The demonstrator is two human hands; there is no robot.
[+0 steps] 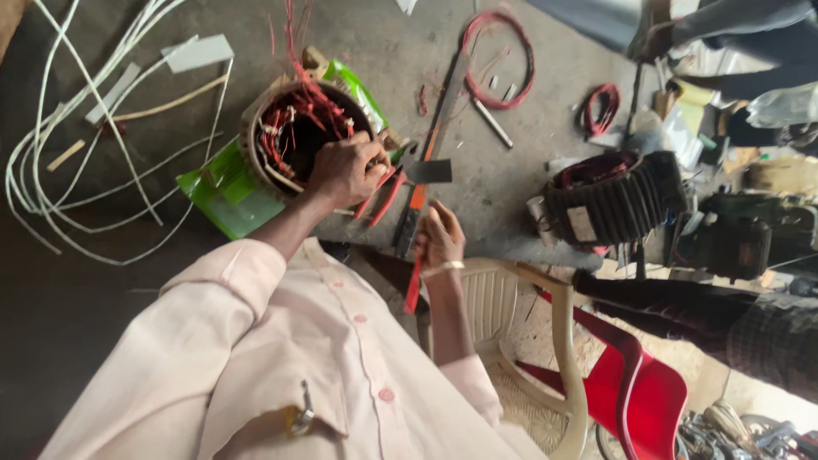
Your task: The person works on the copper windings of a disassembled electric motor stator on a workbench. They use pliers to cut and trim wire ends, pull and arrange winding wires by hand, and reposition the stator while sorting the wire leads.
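Motor stator with red copper windings on the grey floor, propped on a green sheet. Left hand resting on its rim, fingers curled around red-handled pliers. Right hand just beside, fingers pinched on a thin red-handled tool. White cords lying to the left; black ribbed motor housing well apart.

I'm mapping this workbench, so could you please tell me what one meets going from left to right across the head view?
White wires → green sheet → motor stator → left hand → right hand → red wire loop → black ribbed motor housing → red chair.
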